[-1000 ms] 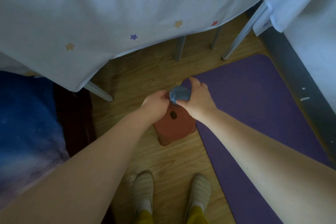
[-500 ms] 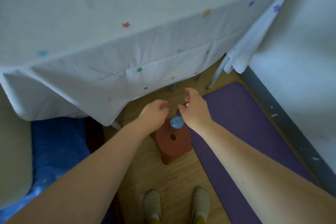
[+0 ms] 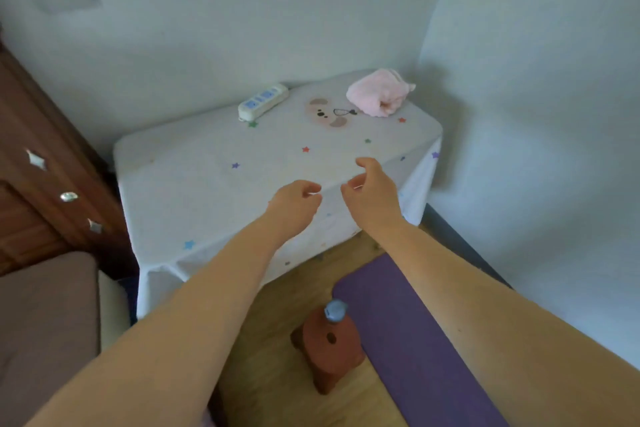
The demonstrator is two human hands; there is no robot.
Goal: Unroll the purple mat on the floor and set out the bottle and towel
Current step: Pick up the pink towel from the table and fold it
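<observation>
While the mat lies flat on the floor and the bottle stands on the small brown stool beside it, you are on the towel step. Your left hand and right hand hover over the table, fingers loosely curled, holding nothing. Reach to the far right corner, where the pink towel sits, and grip its bunched bulk.
</observation>
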